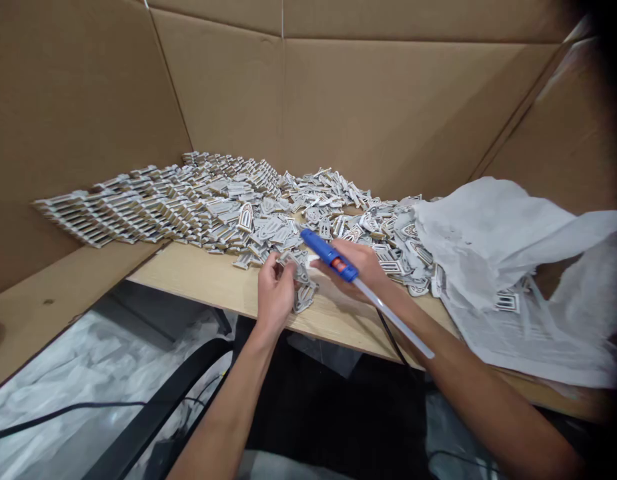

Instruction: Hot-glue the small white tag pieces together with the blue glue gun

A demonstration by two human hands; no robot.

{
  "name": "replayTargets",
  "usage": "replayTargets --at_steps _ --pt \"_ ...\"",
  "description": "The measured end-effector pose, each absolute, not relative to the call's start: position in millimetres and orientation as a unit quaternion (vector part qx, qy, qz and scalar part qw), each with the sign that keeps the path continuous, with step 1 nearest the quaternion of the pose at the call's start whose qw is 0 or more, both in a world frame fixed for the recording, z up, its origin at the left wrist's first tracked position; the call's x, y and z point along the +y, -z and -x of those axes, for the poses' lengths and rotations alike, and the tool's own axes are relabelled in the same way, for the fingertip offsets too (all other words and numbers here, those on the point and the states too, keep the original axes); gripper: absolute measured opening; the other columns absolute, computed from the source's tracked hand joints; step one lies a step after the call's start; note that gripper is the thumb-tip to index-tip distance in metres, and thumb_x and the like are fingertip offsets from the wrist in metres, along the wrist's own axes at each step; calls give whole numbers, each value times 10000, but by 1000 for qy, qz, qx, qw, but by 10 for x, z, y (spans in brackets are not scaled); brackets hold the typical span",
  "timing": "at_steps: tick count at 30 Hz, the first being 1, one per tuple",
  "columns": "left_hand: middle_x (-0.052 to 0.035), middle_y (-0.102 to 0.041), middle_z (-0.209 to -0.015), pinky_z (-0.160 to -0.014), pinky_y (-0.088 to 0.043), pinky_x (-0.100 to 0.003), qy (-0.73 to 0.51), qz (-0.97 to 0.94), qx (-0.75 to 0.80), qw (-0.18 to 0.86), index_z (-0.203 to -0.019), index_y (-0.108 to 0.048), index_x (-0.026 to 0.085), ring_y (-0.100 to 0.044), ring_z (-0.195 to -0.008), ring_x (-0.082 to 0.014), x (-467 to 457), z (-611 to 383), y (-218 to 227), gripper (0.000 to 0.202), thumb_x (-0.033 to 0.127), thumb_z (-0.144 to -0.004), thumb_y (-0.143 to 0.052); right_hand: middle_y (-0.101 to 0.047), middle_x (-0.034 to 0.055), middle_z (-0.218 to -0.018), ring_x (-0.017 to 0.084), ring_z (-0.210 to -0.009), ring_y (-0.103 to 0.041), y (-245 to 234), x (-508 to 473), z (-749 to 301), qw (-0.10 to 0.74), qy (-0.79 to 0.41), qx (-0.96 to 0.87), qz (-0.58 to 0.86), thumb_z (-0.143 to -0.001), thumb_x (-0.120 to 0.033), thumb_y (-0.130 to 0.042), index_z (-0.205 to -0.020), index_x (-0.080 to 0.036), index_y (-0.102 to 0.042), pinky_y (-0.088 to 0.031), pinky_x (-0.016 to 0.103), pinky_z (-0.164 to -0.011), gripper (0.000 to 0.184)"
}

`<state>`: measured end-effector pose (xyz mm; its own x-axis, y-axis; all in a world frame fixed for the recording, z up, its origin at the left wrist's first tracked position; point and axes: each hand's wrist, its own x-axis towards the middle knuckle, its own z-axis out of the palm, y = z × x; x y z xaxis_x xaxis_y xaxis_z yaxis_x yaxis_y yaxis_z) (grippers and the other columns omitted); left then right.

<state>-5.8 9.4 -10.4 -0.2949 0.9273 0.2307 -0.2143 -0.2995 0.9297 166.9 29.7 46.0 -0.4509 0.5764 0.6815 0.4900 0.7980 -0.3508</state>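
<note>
"Tool in the right hand, is it?"

"Yes, a blue hot-glue pen with a red patch on its side. The hand is curled closed around it, and a clear glue stick runs out toward the lower right."

"And the left hand?"

"Partly closed, fingers raised, pinching a small cut-out piece just left of the pen's tip. The fingers hide enough that I can't tell its shape."

"Where's everything else?"

"Hundreds of grey-and-white cut-out pieces cover a pale wooden tabletop. They sit in neat stepped rows at the left, then loosen into a jumbled heap through the centre and toward the right. One arched piece lies just below the left hand's fingers, near the table's front edge."

"What's on the right of the frame?"

"A crumpled white sheet, lying against the heap, with one more piece resting on it. Cardboard walls rise behind the table and along both sides."
</note>
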Motion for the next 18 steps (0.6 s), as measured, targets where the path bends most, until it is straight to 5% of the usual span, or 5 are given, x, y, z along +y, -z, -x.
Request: replayTargets --at_steps 3,10,14,18 --pt "-1 -627 -758 -644 -505 -232 -672 -431 405 446 -834 -636 178 -600 -679 -139 74 54 93 227 359 -818 -772 -585 5 -632 140 -564 -507 -509 289 -1693 503 -46 -764 402 -962 -571 -614 -736 -207 -589 -412 294 -611 429" --pt "-20 -641 -626 -552 -487 -187 -711 -323 426 457 -751 -707 104 -590 -553 -102 187 273 -216 190 237 -719 -840 -595 9 -589 157 -563 -546 -490 390 -1778 503 -98 -715 475 -948 -609 -604 -678 -212 -588 -425 313 -619 481" --pt "-36 -649 -646 -594 -569 -182 -751 -211 401 480 -711 -641 98 -644 -592 -111 428 429 -646 118 51 -802 -700 -610 12 -598 158 -570 -558 -479 429 -1781 503 -115 -710 479 -946 -612 -599 -723 -205 -623 -430 319 -637 464" --pt "-68 -708 -808 -710 -623 -174 -724 -131 367 569 -930 -625 106 -714 -779 -117 673 495 -932 132 -13 -921 -569 -607 14 -596 164 -580 -557 -486 436 -1785 496 -124 -708 487 -932 -625 -600 -724 -206 -625 -424 325 -638 468"
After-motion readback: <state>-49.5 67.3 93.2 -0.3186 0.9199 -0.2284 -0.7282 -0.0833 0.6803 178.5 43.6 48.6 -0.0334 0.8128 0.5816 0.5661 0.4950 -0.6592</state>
